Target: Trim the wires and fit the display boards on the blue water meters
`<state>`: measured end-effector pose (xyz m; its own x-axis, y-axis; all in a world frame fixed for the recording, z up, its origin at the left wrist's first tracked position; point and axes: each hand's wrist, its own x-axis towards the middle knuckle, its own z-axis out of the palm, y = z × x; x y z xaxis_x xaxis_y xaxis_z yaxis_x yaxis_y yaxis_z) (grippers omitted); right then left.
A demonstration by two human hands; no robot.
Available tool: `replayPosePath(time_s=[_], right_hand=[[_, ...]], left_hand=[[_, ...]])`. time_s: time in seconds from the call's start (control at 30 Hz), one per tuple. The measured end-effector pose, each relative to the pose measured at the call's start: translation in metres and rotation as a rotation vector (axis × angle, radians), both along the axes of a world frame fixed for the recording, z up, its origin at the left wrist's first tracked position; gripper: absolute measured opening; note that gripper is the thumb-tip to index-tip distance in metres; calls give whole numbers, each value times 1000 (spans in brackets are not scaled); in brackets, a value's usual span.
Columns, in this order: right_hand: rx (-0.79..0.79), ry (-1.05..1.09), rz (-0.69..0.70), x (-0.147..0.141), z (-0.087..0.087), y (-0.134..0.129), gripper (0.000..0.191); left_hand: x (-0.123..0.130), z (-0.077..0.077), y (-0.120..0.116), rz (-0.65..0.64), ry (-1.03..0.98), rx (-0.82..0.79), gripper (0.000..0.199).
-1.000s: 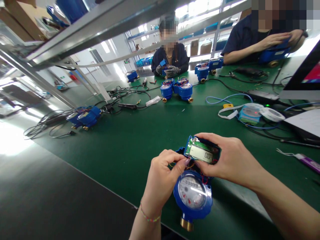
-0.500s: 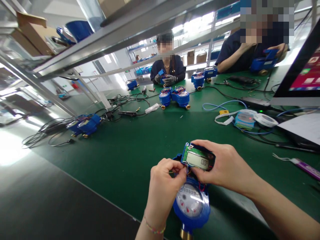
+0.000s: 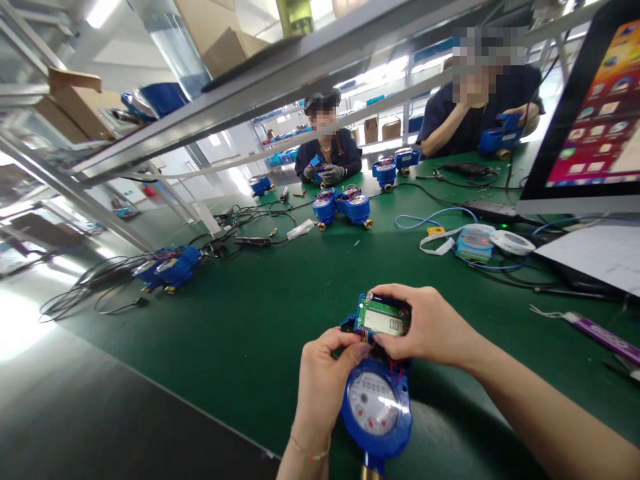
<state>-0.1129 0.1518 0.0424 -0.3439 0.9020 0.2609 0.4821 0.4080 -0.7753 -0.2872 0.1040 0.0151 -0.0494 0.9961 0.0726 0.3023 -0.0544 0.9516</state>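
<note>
A blue water meter [image 3: 377,407] with a round dial and a brass end stands on the green bench in front of me. Above its dial, my right hand [image 3: 425,327] grips a circuit board [image 3: 383,321] by its right side; its small display reads 0.0. Thin wires [image 3: 367,337] come off the board's lower left corner, and my left hand [image 3: 327,370] pinches them between thumb and forefinger. The exact spot of the pinch is partly hidden by the fingertips. Red wires [image 3: 397,369] loop between the board and the meter body.
Two more meters [image 3: 343,208] stand mid-bench, others [image 3: 167,268] at the left edge beside tangled black cables [image 3: 95,283]. On the right are a monitor [image 3: 585,113], a light blue module [image 3: 475,242] and a purple packet [image 3: 600,340]. Two co-workers sit opposite, a metal shelf [image 3: 240,87] overhead.
The view has shifted slightly, so bench and hands appear moved a little left. Both hands keep their grips; my left fingertips now sit closer against the board's lower corner.
</note>
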Motion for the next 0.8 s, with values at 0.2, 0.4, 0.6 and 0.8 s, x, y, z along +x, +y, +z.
replayPosePath(time_s=[0.2, 0.4, 0.6, 0.8], right_hand=[[-10, 38, 3, 0, -9, 4, 48], [-62, 67, 44, 4, -11, 10, 49], [-53, 47, 76, 7, -8, 10, 51], [-24, 19, 79, 8, -5, 8, 48]], left_hand=[[5, 8, 3, 51, 531, 233, 14], [11, -1, 8, 37, 604, 308, 20], [-18, 16, 35, -322, 281, -11, 11], [-34, 45, 67, -616, -60, -421, 64]])
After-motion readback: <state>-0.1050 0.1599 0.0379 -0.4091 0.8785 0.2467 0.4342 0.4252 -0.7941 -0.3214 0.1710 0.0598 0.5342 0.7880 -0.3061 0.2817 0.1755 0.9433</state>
